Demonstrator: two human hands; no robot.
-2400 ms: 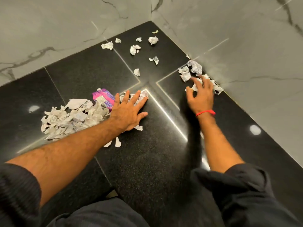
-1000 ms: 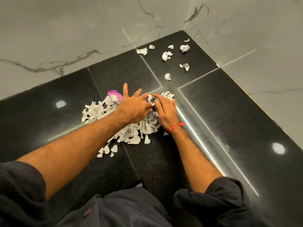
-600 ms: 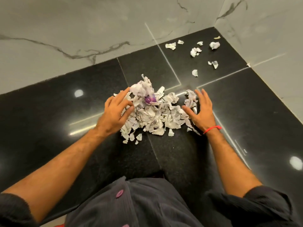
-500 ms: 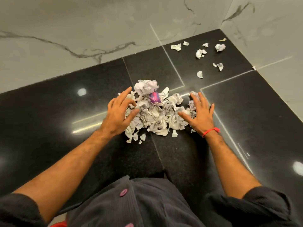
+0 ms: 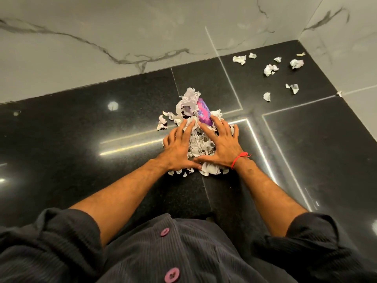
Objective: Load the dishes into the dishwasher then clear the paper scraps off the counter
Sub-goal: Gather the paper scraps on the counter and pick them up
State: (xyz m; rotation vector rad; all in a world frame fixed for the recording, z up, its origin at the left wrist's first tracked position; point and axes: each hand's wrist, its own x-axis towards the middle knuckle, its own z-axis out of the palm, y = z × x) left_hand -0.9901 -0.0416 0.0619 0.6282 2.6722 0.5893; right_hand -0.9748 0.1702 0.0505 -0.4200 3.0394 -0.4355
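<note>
Spread fingers of the left hand (image 5: 178,149) and right hand (image 5: 223,149) lie flat over the heap of paper scraps (image 5: 199,144), thumbs almost meeting at its near edge. A purple wrapper (image 5: 203,112) pokes out beyond the fingertips. Bare black counter (image 5: 81,139) lies open to the left; marble walls (image 5: 102,48) close the back and right. Loose scraps (image 5: 270,70) sit well apart near the corner. The hands hide much of the heap.

The glossy black stone counter (image 5: 81,150) lies bare to the left of the heaped pile of torn white paper scraps (image 5: 195,127). Loose crumpled white scraps (image 5: 270,70) dot the far right corner, hemmed by grey-veined white marble walls (image 5: 122,33).
</note>
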